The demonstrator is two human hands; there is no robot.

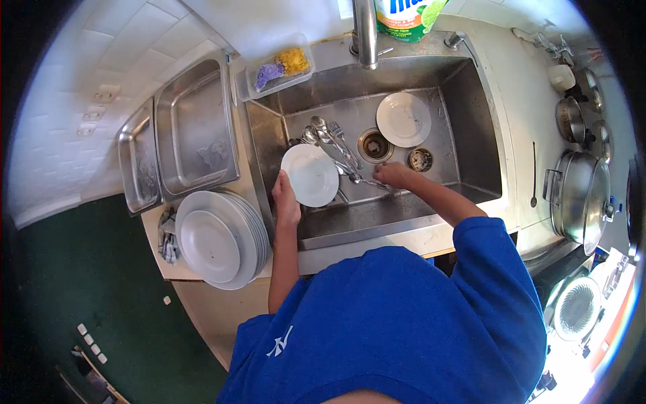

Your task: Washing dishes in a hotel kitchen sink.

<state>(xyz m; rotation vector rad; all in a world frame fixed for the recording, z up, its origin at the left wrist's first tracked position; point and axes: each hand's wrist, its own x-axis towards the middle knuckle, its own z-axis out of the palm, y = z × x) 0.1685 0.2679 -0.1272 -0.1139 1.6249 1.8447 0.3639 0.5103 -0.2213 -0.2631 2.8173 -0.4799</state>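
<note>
My left hand (286, 201) grips the left rim of a small white plate (310, 175), tilted over the left part of the steel sink (404, 207). Dark specks dot its face. Below and behind it lies a heap of metal spoons and forks (335, 139), partly hidden by the plate. My right hand (394, 175) is over the sink floor with its fingers curled, just in front of the drain opening (374, 145); whether anything is between them is hidden. Beside that hand sits a strainer basket (420, 160) with pale food scraps. A second white plate (404, 119) rests farther back.
Stacked white plates (207, 247) stand left of the sink, near two steel trays (194, 131). A plastic container (280, 65) holds purple and yellow scrubbers. The faucet (365, 35) overhangs the back edge, near a detergent pouch (408, 20). A lidded pot (578, 197) stands right.
</note>
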